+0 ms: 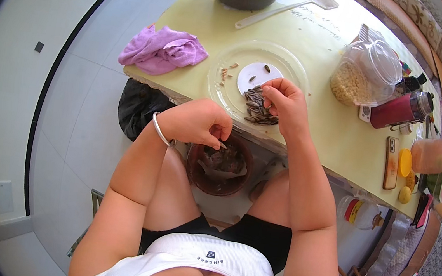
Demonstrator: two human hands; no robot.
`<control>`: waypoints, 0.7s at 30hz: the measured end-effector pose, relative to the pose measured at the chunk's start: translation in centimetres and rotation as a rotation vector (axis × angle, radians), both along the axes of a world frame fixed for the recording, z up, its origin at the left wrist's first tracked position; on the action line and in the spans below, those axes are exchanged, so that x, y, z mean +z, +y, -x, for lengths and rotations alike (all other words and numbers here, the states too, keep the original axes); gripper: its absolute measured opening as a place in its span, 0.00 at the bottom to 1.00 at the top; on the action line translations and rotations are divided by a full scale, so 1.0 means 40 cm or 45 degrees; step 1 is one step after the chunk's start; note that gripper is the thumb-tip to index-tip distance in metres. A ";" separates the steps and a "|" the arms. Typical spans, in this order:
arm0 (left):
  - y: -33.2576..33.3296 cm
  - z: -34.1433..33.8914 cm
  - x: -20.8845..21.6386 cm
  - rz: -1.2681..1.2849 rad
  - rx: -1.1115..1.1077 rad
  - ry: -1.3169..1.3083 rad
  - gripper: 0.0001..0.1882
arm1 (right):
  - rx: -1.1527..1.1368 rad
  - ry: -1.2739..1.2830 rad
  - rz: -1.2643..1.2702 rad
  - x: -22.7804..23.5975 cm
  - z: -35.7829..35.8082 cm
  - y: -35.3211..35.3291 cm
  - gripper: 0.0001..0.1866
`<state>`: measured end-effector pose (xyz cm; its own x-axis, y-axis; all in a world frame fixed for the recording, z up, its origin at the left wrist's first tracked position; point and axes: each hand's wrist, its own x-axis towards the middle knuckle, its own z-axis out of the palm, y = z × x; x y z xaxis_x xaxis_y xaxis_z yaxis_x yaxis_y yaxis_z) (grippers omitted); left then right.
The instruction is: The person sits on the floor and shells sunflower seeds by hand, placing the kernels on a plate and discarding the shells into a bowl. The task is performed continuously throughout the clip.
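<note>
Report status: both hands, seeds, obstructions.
Left hand pinching small pale seed or shell above round brown bin. Right hand at elongated grey seed pile on clear round plate. No obstruction visible.

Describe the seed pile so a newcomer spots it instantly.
On the pale yellow table, find the large clear plate ahead of the person. Toward its near edge, by the right hand, lies a heap of dark striped seeds. It's the plate's one dense cluster, unlike the two lone seeds on the white circle and the pale shell bits.
</note>
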<state>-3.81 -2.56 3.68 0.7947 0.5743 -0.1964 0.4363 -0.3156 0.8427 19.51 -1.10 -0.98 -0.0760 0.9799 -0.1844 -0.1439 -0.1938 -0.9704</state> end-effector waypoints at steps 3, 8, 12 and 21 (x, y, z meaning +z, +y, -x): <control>-0.002 -0.003 0.001 -0.048 -0.057 0.098 0.08 | -0.011 0.011 0.014 0.002 0.003 0.003 0.04; -0.006 -0.002 -0.010 0.008 0.043 0.000 0.07 | -0.007 0.025 0.011 -0.003 0.008 0.006 0.04; -0.003 -0.005 -0.008 0.064 -0.035 -0.043 0.08 | -0.014 0.028 0.008 0.000 0.012 0.003 0.04; -0.009 -0.018 -0.012 0.106 -0.080 -0.082 0.09 | -0.019 0.044 0.000 -0.006 0.011 0.006 0.05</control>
<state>-3.10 -2.94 3.22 0.8413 0.5066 -0.1888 0.3619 -0.2682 0.8928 19.07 -0.86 -1.22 -0.0680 0.9809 -0.1823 -0.1800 -0.1918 -0.9648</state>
